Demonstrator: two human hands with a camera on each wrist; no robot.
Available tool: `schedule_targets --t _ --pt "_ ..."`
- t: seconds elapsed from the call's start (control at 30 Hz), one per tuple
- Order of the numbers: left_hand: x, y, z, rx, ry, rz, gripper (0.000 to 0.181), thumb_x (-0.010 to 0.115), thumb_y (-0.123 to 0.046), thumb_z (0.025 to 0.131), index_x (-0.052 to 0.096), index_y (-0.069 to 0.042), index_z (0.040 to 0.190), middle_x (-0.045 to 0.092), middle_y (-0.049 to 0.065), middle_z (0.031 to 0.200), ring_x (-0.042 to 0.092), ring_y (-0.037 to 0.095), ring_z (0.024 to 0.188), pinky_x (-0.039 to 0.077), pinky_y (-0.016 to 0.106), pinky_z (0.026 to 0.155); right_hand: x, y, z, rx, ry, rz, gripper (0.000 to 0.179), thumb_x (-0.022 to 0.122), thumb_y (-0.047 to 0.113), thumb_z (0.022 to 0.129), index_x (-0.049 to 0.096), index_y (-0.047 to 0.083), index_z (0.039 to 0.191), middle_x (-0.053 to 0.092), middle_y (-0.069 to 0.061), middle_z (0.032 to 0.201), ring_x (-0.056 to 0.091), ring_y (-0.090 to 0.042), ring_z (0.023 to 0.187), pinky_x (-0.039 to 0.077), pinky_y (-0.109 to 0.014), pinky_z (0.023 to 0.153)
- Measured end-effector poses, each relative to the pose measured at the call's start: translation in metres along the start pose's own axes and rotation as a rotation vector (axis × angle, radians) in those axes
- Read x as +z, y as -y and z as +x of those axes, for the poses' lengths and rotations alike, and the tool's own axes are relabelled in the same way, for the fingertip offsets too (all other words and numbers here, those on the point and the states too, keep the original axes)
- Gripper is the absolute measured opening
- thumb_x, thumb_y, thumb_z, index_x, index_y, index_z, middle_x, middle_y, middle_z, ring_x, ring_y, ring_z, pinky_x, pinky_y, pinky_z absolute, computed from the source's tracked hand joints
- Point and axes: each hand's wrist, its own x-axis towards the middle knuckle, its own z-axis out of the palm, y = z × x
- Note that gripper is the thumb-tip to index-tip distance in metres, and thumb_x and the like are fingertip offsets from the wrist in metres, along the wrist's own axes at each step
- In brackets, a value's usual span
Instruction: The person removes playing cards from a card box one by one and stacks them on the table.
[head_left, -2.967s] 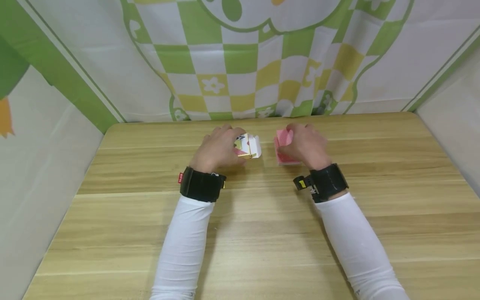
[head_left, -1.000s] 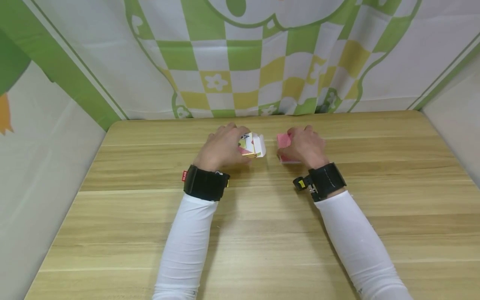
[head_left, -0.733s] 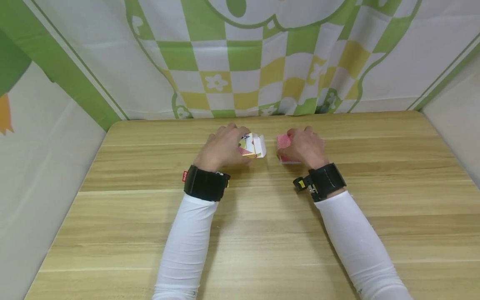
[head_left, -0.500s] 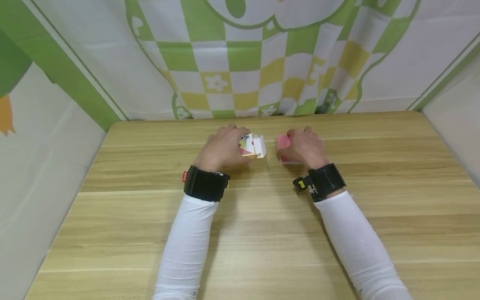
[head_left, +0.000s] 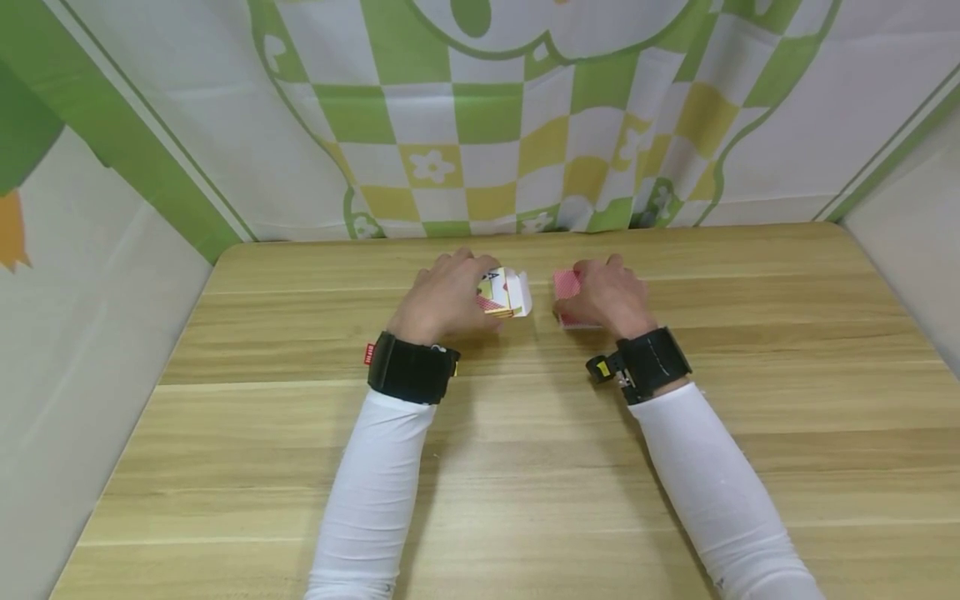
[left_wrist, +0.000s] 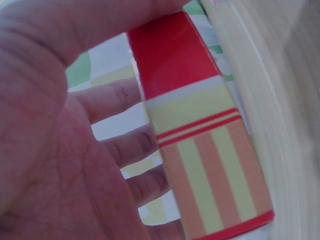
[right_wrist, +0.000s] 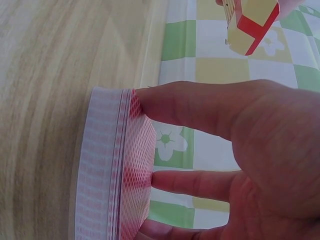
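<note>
Slightly nearer the person than three seconds ago, the right hand bends its fingers round a red-patterned stack of thin playing cards on the pale wooden tabletop. Light and slippery, I'd guess, so it wants pinching at opposite edges. With curled fingers, the left hand grips a red-and-cream cardboard card box, probably crushable, best held by its sides; its white flap sticks out, contents unclear.

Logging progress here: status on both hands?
Left hand grips card box, flap open. Right hand holds red-backed deck. No obstruction seen between them.
</note>
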Motion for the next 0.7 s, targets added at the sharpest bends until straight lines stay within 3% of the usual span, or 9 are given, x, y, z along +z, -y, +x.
schedule_targets --t 0.7 --pt "0.0005 -0.0028 -0.0007 -0.003 0.005 -0.007 0.073 0.078 -0.037 0.064 0.050 -0.019 0.129 0.048 -0.001 0.107 0.043 0.021 0.096 0.035 0.044 0.082 0.0004 -0.0040 0.0006 -0.023 0.003 0.038 0.070 0.061 0.049 0.074 0.046 0.014 0.132 0.042 -0.020 0.116 0.043 -0.034 0.100 0.041 -0.052 0.072"
